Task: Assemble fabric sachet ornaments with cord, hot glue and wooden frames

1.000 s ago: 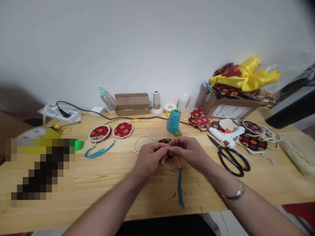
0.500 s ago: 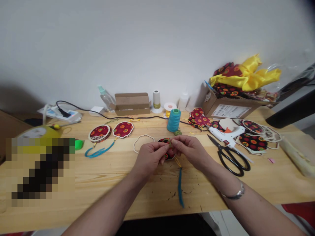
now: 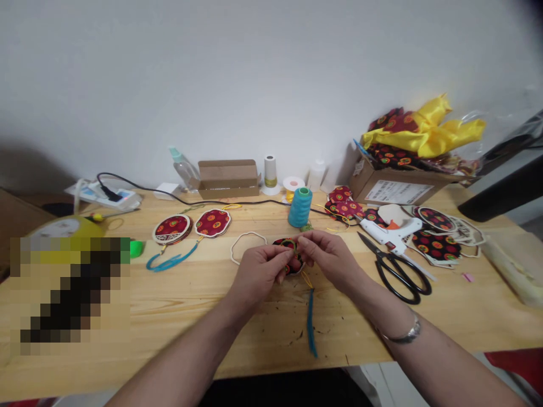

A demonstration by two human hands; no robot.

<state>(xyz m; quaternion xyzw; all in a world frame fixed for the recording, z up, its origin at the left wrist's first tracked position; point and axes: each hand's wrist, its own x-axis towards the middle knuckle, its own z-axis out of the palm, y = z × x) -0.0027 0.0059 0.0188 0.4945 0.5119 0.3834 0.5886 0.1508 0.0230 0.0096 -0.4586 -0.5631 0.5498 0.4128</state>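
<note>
Head view: steady the green loop from the left, shape it from the right

Taking the two hands as the dial's centre and the wall as twelve, a teal tassel (image 3: 311, 325) lies on the bench (image 3: 178, 339) nearest the person, at six o'clock. Its yellow cord (image 3: 306, 280) runs up to a dark patterned piece (image 3: 293, 268), partly hidden beneath the fingers at the centre.

Over that piece, the left hand (image 3: 257, 274) has its grip closed, thumb against forefinger, on a small loop of green cord (image 3: 289, 241). The right hand's (image 3: 326, 257) thumb and forefinger are nearly together at the loop's right side; whether cord lies between them I cannot tell.

Done well, this would probably mean holding the left pinch firm and close to the crossing, letting the right fingers do the fine work, and drawing the cord gently so the loop doesn't twist or collapse. The tassel seems best left slack, out of the way.

At three o'clock lie black scissors (image 3: 396, 268), a likely snag for a sweeping right forearm; at nine, a bare wooden outline (image 3: 248, 234). Farther off, a teal thread cone (image 3: 300, 209) stands at twelve.
</note>
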